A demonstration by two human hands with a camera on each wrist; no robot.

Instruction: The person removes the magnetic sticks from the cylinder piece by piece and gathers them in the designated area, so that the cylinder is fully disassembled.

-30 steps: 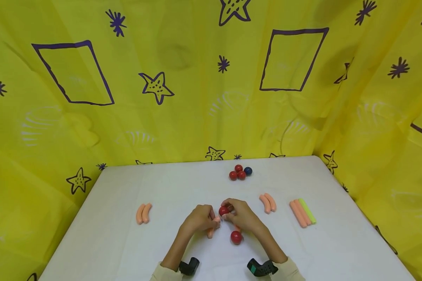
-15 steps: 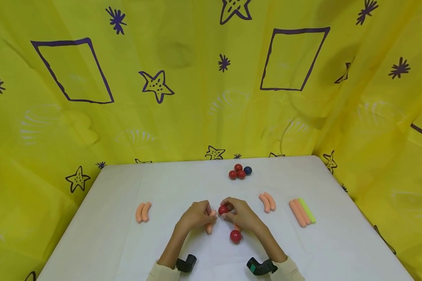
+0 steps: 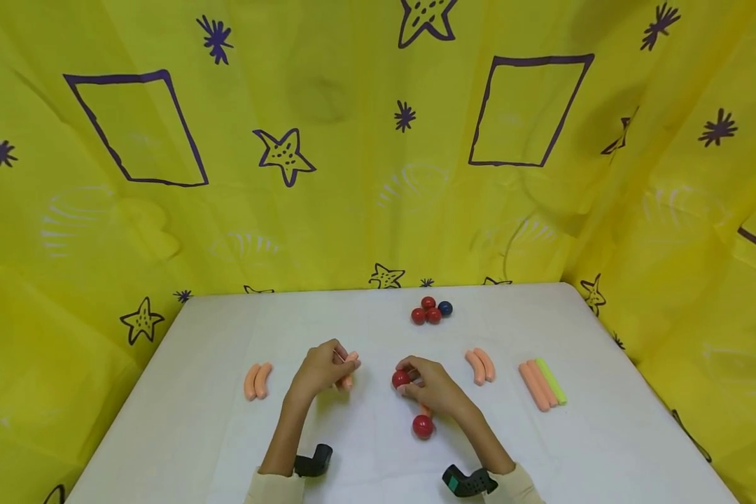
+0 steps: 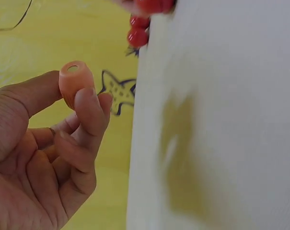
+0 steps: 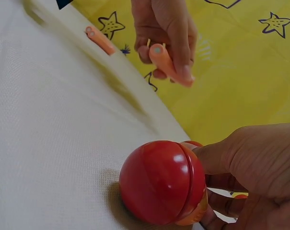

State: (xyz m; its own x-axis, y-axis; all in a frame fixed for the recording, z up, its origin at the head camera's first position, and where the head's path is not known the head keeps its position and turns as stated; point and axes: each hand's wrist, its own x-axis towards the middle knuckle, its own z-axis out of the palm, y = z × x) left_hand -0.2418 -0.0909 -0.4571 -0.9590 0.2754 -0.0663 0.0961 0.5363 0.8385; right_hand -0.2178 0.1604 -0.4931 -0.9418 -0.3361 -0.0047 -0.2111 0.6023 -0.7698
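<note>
My left hand [image 3: 320, 367] pinches a curved, peach-orange toy rod [image 3: 349, 369], held off the white table, between thumb and fingers. In the left wrist view the round end of the rod [image 4: 75, 79] faces the camera. Near the middle of the table, my right hand [image 3: 437, 385] grips a red ball [image 3: 401, 379] with thumb and fingers. Below that hand, another peach-orange rod [image 3: 425, 410] shows partly, its near end meeting a second red ball [image 3: 423, 427]. This nearer red ball [image 5: 159, 182] fills much of the right wrist view and hides what lies behind it.
Several red balls [image 3: 433, 316] and a dark blue ball [image 3: 444, 308] cluster at the back. Two curved rods [image 3: 257, 382] lie left, two more [image 3: 480, 366] right. Straight orange rods [image 3: 538, 385] and a green one [image 3: 551, 381] lie farther right. A yellow patterned curtain [image 3: 340, 210] borders the table [image 3: 183, 434].
My left hand has moved left and away from the right hand, carrying the curved rod with it. The right hand stays in place, still gripping the red ball.
</note>
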